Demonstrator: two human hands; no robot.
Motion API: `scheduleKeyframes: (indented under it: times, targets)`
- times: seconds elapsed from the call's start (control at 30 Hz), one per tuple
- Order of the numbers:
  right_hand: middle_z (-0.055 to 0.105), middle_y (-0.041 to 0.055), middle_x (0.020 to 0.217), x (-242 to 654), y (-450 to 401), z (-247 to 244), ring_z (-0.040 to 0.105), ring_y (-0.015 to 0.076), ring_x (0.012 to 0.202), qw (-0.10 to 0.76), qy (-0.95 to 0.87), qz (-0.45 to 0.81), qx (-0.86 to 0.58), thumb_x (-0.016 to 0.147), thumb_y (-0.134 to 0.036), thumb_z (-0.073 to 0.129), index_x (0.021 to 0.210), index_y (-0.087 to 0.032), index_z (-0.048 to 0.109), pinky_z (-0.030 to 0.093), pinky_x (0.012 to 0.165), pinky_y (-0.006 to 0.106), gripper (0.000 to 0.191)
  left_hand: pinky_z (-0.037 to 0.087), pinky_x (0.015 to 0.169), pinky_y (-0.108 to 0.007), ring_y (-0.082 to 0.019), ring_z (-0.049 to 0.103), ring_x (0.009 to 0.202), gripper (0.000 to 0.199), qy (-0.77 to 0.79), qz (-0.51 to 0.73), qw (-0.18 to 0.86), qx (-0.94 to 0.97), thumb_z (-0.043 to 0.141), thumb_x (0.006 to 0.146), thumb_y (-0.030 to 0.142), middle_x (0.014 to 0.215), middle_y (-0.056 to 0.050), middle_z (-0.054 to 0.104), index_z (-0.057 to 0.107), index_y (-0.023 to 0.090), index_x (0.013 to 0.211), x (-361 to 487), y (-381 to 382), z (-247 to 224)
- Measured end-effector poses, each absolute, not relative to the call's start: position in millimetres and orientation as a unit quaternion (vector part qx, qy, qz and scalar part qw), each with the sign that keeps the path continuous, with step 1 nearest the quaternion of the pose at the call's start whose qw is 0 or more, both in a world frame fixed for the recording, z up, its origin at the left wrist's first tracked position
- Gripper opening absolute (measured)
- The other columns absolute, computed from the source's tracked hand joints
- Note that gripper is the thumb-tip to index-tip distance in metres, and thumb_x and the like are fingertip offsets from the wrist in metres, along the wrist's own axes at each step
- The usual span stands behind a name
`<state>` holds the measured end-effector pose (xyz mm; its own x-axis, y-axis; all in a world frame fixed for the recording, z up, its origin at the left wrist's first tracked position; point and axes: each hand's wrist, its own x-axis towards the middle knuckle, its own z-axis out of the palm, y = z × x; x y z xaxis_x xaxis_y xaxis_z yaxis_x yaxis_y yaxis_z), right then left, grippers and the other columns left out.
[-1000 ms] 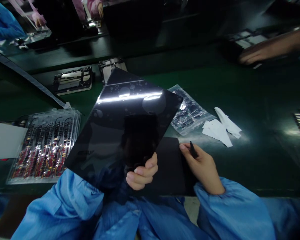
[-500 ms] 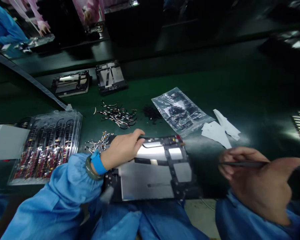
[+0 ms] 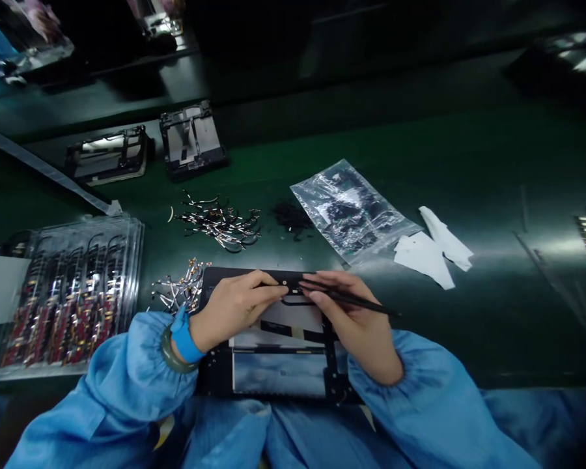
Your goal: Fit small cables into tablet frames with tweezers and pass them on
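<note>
A flat, tablet-like device (image 3: 279,374) lies before me, with a black frame and silvery panels. My left hand (image 3: 239,303) rests over its upper left part, thumb and index finger pinched together near the top edge. Whatever sits between those fingertips is too small to make out. In my right hand (image 3: 354,312) is a pair of black tweezers (image 3: 366,302), its tips close to the left fingertips at the device's top edge. A thin black cable (image 3: 295,302) curves just below both hands' fingertips.
Loose short cables lie in a farther pile (image 3: 219,221) and a nearer pile (image 3: 183,286). Clear trays (image 3: 137,260) of cables stand left. Beyond are small black parts (image 3: 293,218), a plastic bag (image 3: 344,208), white paper pieces (image 3: 422,257) and two more devices (image 3: 110,153) (image 3: 193,140).
My right hand has come in from the right with the tweezers and reached the device's top edge. My left hand stays at the top of the device. The view has shifted slightly.
</note>
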<state>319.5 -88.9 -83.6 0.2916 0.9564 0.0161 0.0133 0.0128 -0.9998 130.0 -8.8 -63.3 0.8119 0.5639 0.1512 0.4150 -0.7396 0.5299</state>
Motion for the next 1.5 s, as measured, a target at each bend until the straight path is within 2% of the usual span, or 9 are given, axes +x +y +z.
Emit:
scheduleKeyframes:
  times: [0.27, 0.53, 0.63, 0.73, 0.93, 1.07, 1.17, 1.33, 1.5]
  targets:
    - [0.072, 0.0005, 0.094, 316.6, -87.6, -82.4, 0.069, 0.0166, 0.089, 0.510, -0.536, 0.362, -0.568, 0.082, -0.020, 0.066, 0.094, -0.025, 0.064, 0.057, 0.080, 0.029, 0.014, 0.054, 0.078, -0.028, -0.018, 0.065, 0.098, 0.023, 0.209, 0.156, 0.226, 0.938, 0.047, 0.092, 0.020, 0.111, -0.009, 0.065, 0.070, 0.021, 0.099, 122.3, -4.2, -63.7]
    - [0.072, 0.0023, 0.095, 313.6, -83.7, -82.3, 0.068, 0.0196, 0.090, 0.470, -0.562, 0.359, -0.578, 0.084, -0.025, 0.064, 0.092, -0.025, 0.066, 0.056, 0.082, 0.033, 0.008, 0.055, 0.078, -0.030, -0.019, 0.064, 0.099, 0.025, 0.212, 0.157, 0.227, 0.937, 0.045, 0.093, 0.021, 0.111, -0.010, 0.065, 0.068, 0.022, 0.103, 124.0, -5.8, -66.1]
    - [0.073, 0.0016, 0.092, 312.6, -84.5, -80.7, 0.069, 0.0189, 0.088, 0.487, -0.544, 0.357, -0.583, 0.084, -0.023, 0.064, 0.091, -0.025, 0.066, 0.056, 0.081, 0.032, 0.008, 0.055, 0.077, -0.031, -0.019, 0.064, 0.098, 0.027, 0.218, 0.152, 0.238, 0.934, 0.043, 0.094, 0.021, 0.111, -0.010, 0.065, 0.068, 0.022, 0.103, 125.2, -5.8, -64.1]
    - [0.073, 0.0026, 0.089, 315.7, -87.3, -76.1, 0.070, 0.0192, 0.076, 0.523, -0.462, 0.384, -0.605, 0.082, -0.027, 0.066, 0.086, -0.024, 0.066, 0.058, 0.073, 0.033, 0.005, 0.054, 0.081, -0.032, -0.019, 0.062, 0.101, 0.027, 0.236, 0.122, 0.279, 0.923, 0.042, 0.094, 0.023, 0.115, -0.008, 0.063, 0.067, 0.023, 0.105, 124.7, -5.4, -60.2]
    - [0.073, 0.0032, 0.080, 325.1, -88.1, -58.1, 0.067, 0.0148, 0.056, 0.571, -0.312, 0.517, -0.557, 0.076, -0.038, 0.073, 0.077, -0.021, 0.064, 0.057, 0.055, 0.025, 0.019, 0.039, 0.104, -0.047, -0.025, 0.044, 0.126, 0.038, 0.281, 0.152, 0.387, 0.865, 0.055, 0.088, 0.030, 0.130, -0.012, 0.052, 0.052, 0.021, 0.126, 124.6, -9.9, -43.6]
    - [0.071, 0.0020, 0.070, 321.5, -83.9, -47.4, 0.063, 0.0116, 0.050, 0.577, -0.277, 0.577, -0.508, 0.072, -0.039, 0.075, 0.072, -0.020, 0.063, 0.053, 0.050, 0.020, 0.023, 0.052, 0.087, -0.033, -0.018, 0.061, 0.099, 0.031, 0.330, 0.164, 0.574, 0.731, 0.059, 0.086, 0.028, 0.110, -0.009, 0.063, 0.057, 0.018, 0.115, 135.6, -23.0, -29.0]
    - [0.066, -0.0001, 0.059, 317.4, -82.2, -43.1, 0.059, 0.0109, 0.046, 0.565, -0.238, 0.606, -0.507, 0.068, -0.042, 0.077, 0.069, -0.019, 0.062, 0.051, 0.047, 0.020, 0.028, 0.054, 0.073, -0.027, -0.015, 0.064, 0.081, 0.028, 0.362, 0.152, 0.691, 0.607, 0.063, 0.081, 0.028, 0.095, -0.008, 0.067, 0.059, 0.014, 0.105, 143.6, -33.0, -21.0]
    - [0.063, -0.0003, 0.053, 313.9, -81.9, -42.6, 0.055, 0.0081, 0.044, 0.522, -0.175, 0.673, -0.493, 0.069, -0.044, 0.076, 0.069, -0.017, 0.069, 0.047, 0.046, 0.016, 0.028, 0.051, 0.058, -0.024, -0.012, 0.061, 0.065, 0.030, 0.392, 0.144, 0.756, 0.504, 0.069, 0.076, 0.034, 0.071, -0.002, 0.062, 0.058, 0.013, 0.093, 147.4, -38.2, -14.4]
    - [0.061, -0.0015, 0.051, 311.9, -81.5, -43.9, 0.056, 0.0066, 0.046, 0.515, -0.130, 0.708, -0.466, 0.068, -0.042, 0.077, 0.064, -0.017, 0.070, 0.049, 0.049, 0.014, 0.027, 0.053, 0.056, -0.024, -0.012, 0.061, 0.065, 0.032, 0.394, 0.145, 0.782, 0.461, 0.073, 0.072, 0.035, 0.072, -0.002, 0.063, 0.058, 0.012, 0.090, 147.4, -36.6, -12.2]
